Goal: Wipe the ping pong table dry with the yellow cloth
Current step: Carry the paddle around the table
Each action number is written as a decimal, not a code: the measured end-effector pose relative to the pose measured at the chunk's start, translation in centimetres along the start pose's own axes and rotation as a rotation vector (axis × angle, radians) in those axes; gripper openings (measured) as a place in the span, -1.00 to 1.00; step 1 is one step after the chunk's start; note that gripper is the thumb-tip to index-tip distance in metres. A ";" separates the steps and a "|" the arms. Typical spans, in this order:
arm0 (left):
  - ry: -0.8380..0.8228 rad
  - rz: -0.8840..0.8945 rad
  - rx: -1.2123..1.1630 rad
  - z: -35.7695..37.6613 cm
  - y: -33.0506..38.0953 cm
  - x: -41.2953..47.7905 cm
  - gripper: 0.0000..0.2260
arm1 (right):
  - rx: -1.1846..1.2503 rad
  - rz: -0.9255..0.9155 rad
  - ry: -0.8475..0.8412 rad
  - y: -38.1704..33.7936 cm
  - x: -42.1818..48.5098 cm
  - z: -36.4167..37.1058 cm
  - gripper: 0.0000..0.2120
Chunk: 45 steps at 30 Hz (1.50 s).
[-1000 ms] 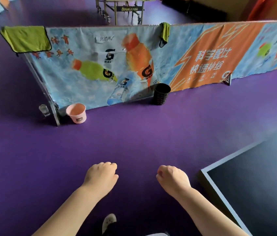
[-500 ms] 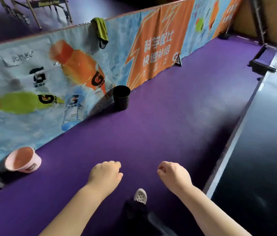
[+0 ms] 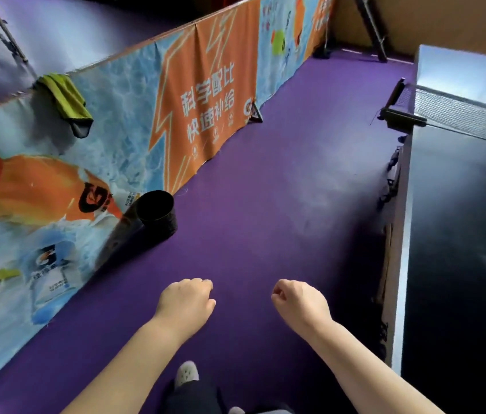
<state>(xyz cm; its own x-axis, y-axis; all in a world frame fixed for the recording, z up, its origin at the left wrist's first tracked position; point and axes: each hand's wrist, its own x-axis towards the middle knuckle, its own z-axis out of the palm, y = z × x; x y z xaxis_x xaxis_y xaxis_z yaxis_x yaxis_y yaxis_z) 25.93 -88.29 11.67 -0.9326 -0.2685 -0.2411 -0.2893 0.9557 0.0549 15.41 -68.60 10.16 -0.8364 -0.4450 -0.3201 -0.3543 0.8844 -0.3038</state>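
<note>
While left hand (image 3: 186, 303), right hand (image 3: 300, 304) curl fingers empty, open floor (image 3: 265, 204) beside table (image 3: 459, 279) edge

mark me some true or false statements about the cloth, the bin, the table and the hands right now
1. The yellow cloth hangs over the top edge of the banner fence. True.
2. The left hand grips the cloth. False: it holds nothing, its fingers curled, and so does the right hand.
3. A black bin stands on the purple floor beside the fence. True.
4. The table is on the person's left. False: it is on the right.
5. A net is stretched across the table. True.
</note>
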 end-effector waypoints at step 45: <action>-0.066 1.189 0.247 -12.8 57.9 67.8 -0.80 | 0.219 1.030 0.231 49.1 33.7 -28.8 -0.82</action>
<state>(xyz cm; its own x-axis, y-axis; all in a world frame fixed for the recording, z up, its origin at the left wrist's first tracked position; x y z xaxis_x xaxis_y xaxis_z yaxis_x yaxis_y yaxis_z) -56.85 -52.75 10.93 -0.5732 0.7907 -0.2148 0.7944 0.6006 0.0907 -42.19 -36.14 10.31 -0.7566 0.5564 -0.3433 0.6283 0.7641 -0.1464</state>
